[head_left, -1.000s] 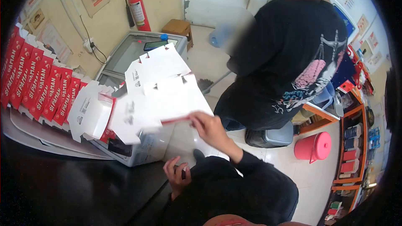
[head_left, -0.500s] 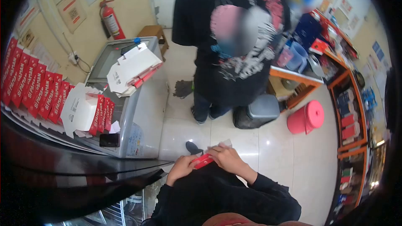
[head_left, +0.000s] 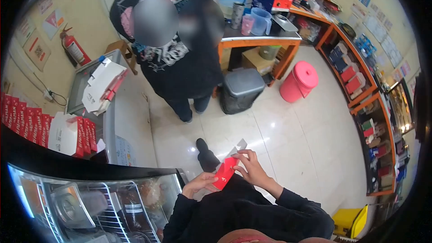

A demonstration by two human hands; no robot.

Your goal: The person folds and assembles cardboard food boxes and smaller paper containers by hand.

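Observation:
A small red cardboard box (head_left: 223, 175) with pale grey flaps is in front of my body, its broad red face turned up. My left hand (head_left: 201, 183) pinches its lower left edge between thumb and fingers. At the upper end, my right hand (head_left: 252, 169) grips the carton near the loose flaps, fingers bent. The flaps stick out beyond the top of the box, past the right fingertips. Its underside is hidden from view.
Folded red-and-white boxes (head_left: 67, 137) and flat cartons (head_left: 104, 85) lie on a grey chest freezer (head_left: 128, 130) at left. A glass-fronted cooler (head_left: 103, 207) stands close on my left. Ahead are another person (head_left: 180, 72), a grey bin (head_left: 243, 87) and a pink bucket (head_left: 299, 81).
My view has swung right, so the room has shifted left and the cooler's racks show. The red box has tilted more upright, with its broad face now visible. Both hands keep hold.

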